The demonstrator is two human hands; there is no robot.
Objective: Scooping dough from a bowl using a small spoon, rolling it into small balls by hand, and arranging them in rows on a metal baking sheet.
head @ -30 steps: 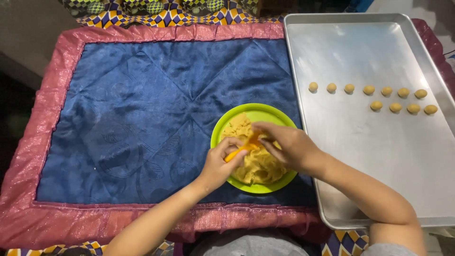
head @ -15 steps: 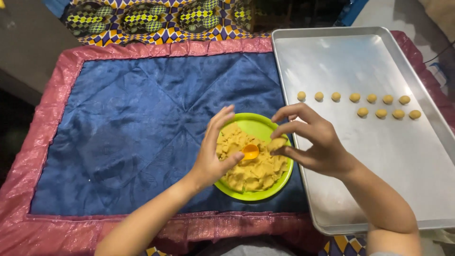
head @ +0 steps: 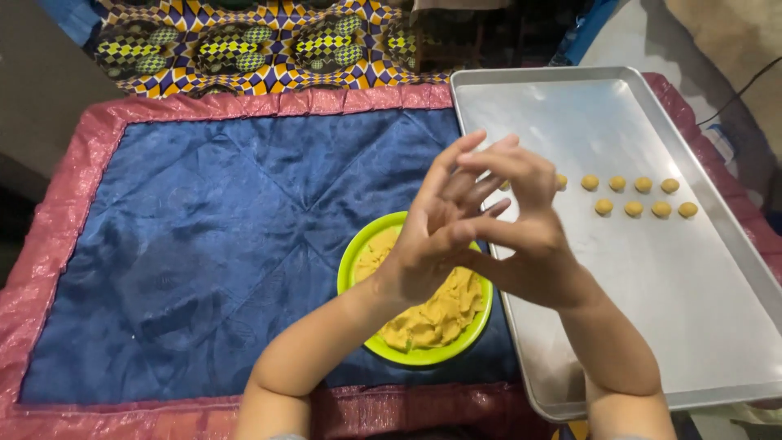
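Both hands were raised above the green plate (head: 352, 269), the left hand (head: 432, 236) and the right hand (head: 521, 220) pressed palm to palm with the fingers fanned out, as if a small piece of dough was being rolled between them; whether any dough lay between the palms could not be told, since the palms hid it. Some of the work looked done: a short double row of dough balls (head: 643, 185) sat on the metal baking tray (head: 717, 326) at the right, one line farther off and one nearer, all small, round and apart from one another. Much seemed left, by my judgement: a good mound of yellow dough (head: 432, 318) lay on the plate, and most of the tray was bare metal. The plate stood on the blue quilted mat (head: 204, 244) with its pink border, just beside the tray's left edge. The hands covered the far part of the plate and the left end of the rows of balls, so their full count was not clear. The tray's near right corner ran out of the picture, and the patterned cloth (head: 244, 41) at the far side was cut off at the top.
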